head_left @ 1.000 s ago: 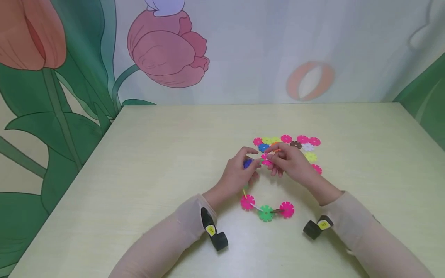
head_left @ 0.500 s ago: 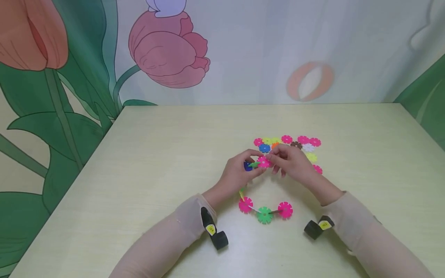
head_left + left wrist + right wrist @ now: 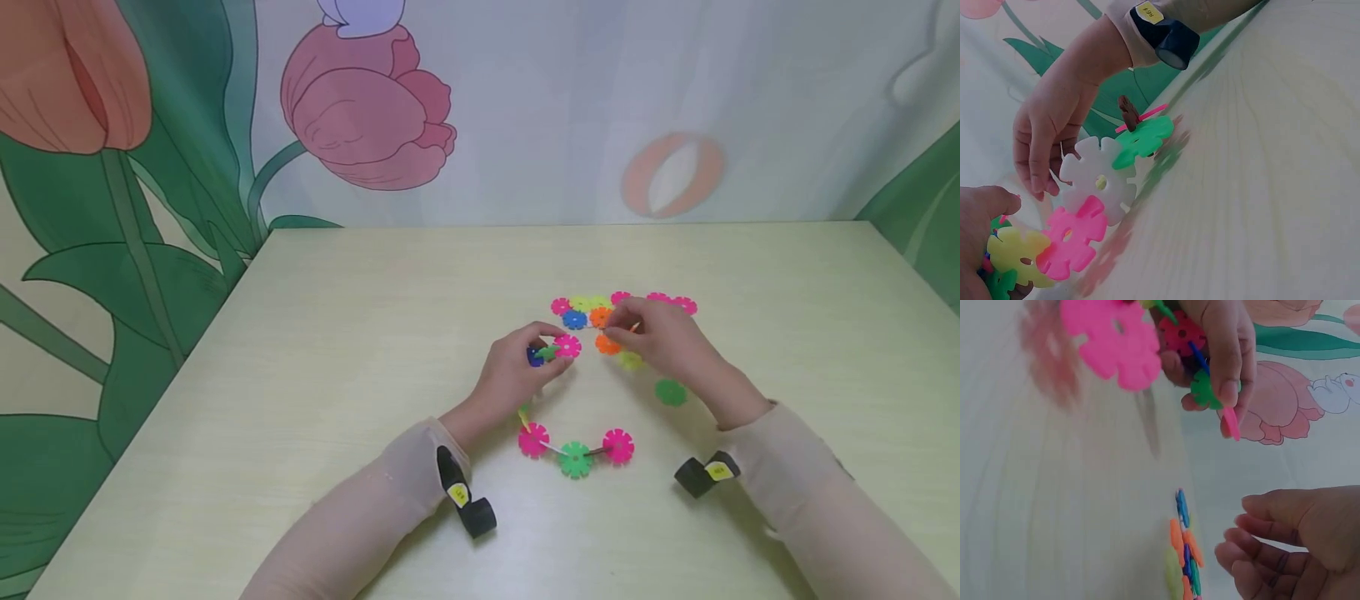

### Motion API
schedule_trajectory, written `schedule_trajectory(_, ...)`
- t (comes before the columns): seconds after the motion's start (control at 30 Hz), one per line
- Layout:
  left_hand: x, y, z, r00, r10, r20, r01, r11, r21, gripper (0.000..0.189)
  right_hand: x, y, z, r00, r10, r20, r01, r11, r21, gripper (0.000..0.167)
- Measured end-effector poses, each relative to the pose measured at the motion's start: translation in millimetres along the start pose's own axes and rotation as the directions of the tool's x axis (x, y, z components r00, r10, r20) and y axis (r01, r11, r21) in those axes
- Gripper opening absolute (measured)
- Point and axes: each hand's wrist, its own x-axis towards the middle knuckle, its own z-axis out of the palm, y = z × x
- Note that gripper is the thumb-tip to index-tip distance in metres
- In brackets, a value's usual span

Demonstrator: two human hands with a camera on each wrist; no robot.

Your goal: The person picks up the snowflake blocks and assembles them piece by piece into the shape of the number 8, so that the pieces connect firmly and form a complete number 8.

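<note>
My left hand (image 3: 510,367) pinches a chain of interlocking plastic flower discs. At its far end, a pink disc (image 3: 567,346) slots into a green disc (image 3: 1205,389) between finger and thumb, beside a dark blue disc (image 3: 535,357). Below the hand the chain curves over the table to a pink disc (image 3: 534,440), a green disc (image 3: 576,460) and another pink disc (image 3: 618,447). My right hand (image 3: 667,333) is apart from the chain, over the loose discs, its fingers loosely bent with nothing between them in the right wrist view. It partly covers an orange disc (image 3: 607,343).
Loose discs lie in a cluster at the back: a blue disc (image 3: 574,320), an orange disc (image 3: 600,317), a yellow disc (image 3: 630,360) and several pink ones. A green disc (image 3: 671,392) lies nearer the front. The table's back edge meets a flower-painted wall (image 3: 525,125).
My right hand has let go of the pink disc at the chain's end and moved right, over the loose discs. My left hand keeps its hold on the chain, almost in place.
</note>
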Motion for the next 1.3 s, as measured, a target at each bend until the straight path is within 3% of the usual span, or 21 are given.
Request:
schedule_trajectory(0.2,-0.3,1.1,0.4,1.000,-0.013,0.000,0.013,1.000,-0.004,0.037,6.1,6,0,0.999,0.039,0.022,-0.035,0.988,-0.154,0.023)
schedule_trajectory(0.7,-3.0,2.9,-1.6,1.000,0.001,0.014,-0.001,1.000,-0.007,0.035,21.1,4,13,0.987,0.157,0.047,-0.133,0.937,-0.324,0.042)
schedule_trajectory(1.07,-3.1,2.2,-1.2,1.000,0.007,0.007,-0.007,1.000,0.000,0.033,21.3,-1,20,0.998,0.062,0.012,-0.054,0.938,-0.342,0.032)
schedule_trajectory(1.3,-2.9,2.7,-1.2,1.000,0.013,0.001,-0.013,1.000,0.004,0.033,22.5,0,20,0.999,0.036,0.034,-0.023,0.947,-0.320,0.031)
